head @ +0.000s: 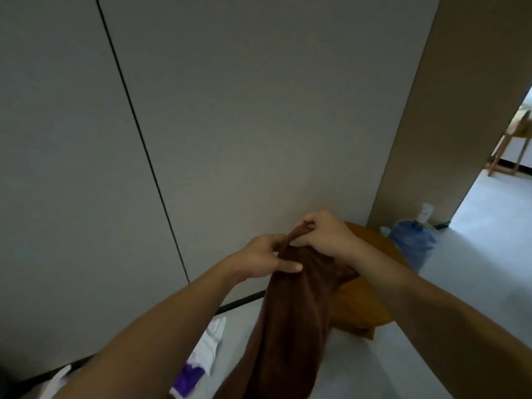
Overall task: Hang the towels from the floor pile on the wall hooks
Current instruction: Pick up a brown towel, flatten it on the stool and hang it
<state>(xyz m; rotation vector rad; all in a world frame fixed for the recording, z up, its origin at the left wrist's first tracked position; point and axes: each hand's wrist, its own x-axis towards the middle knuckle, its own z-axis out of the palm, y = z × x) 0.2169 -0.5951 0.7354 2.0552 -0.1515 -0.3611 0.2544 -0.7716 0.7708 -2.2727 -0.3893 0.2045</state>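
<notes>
A dark brown towel [290, 318] hangs down in front of me, held up at its top edge by both hands. My left hand [263, 259] grips the top of the towel from the left, thumb lying across the cloth. My right hand [324, 233] pinches the raised top corner just to the right. On the floor at the lower left lie a white towel [211, 345] and a purple one [187, 375], partly hidden by my left arm. No wall hook is in view.
A grey panelled wall [230, 110] with a dark vertical seam fills the view ahead. A round wooden stool [365, 298] stands behind the towel. A blue water bottle [413, 243] lies by the corner. A doorway at the right shows a wooden frame [506, 151].
</notes>
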